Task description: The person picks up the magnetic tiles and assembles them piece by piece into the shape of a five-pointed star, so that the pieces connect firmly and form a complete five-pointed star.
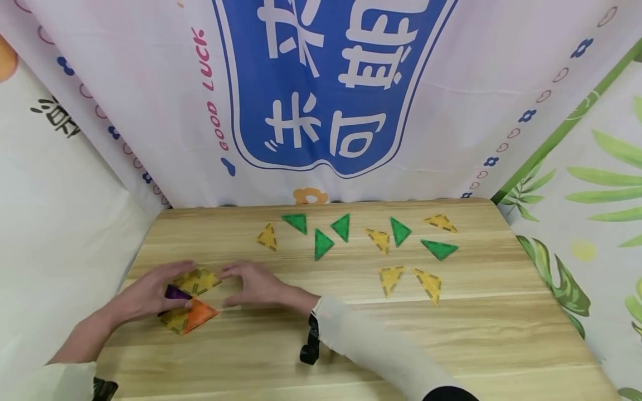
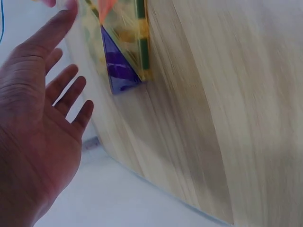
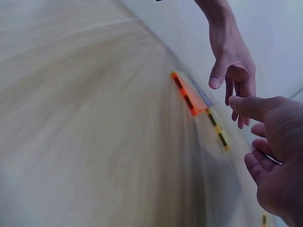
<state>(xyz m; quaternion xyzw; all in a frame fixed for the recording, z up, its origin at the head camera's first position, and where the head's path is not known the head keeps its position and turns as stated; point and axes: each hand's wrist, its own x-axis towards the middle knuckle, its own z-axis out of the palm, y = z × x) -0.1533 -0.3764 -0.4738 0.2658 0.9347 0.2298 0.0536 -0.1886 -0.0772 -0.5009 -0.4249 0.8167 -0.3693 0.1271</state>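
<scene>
Flat translucent magnetic tiles lie grouped on the table's left side: a purple triangle [image 1: 178, 293], an orange triangle [image 1: 202, 315], yellow tiles [image 1: 197, 280] on the far side and a yellow triangle [image 1: 174, 321] on the near side. My left hand [image 1: 142, 296] spans the group's left edge, its thumb overlapping the purple tile in the head view. In the left wrist view that hand [image 2: 47, 113] has loosely extended fingers beside the purple triangle [image 2: 118, 71]. My right hand [image 1: 263, 287] hovers at the group's right side, fingertips near the yellow corner, nothing between thumb and fingers [image 3: 260, 163].
Several green triangles [image 1: 323, 244] and yellow triangles [image 1: 391, 278] lie scattered across the back and right of the wooden table [image 1: 311, 362]. A printed curtain [image 1: 451, 111] hangs along the back edge.
</scene>
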